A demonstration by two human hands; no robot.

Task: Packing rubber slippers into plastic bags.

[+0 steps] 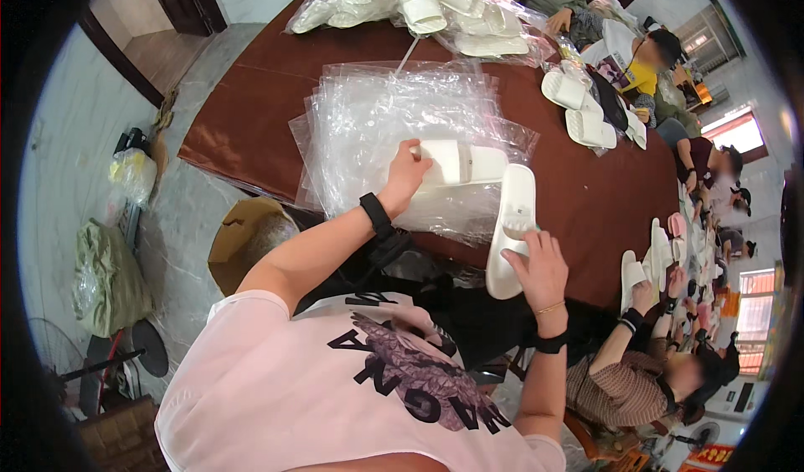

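Observation:
A white slide sandal (488, 165) lies sideways over a pile of clear plastic bags (394, 95). My left hand (408, 177) grips that sandal's left end, its thumb and fingers closed at the edge. My right hand (544, 273) is closed on a second white slide sandal (517, 194), which points away from me at the table's near edge. The far end of this second sandal is close to the right end of the first. Whether the first sandal lies on top of the bags or inside one, I cannot tell.
Bagged white sandals (423, 11) are heaped at the far side of the brown-covered table (586, 212). More white sandals (578, 108) lie to the right. A cardboard box (243, 242) stands at the near left. Several people sit along the right; a co-worker's hand (641, 296) holds a sandal.

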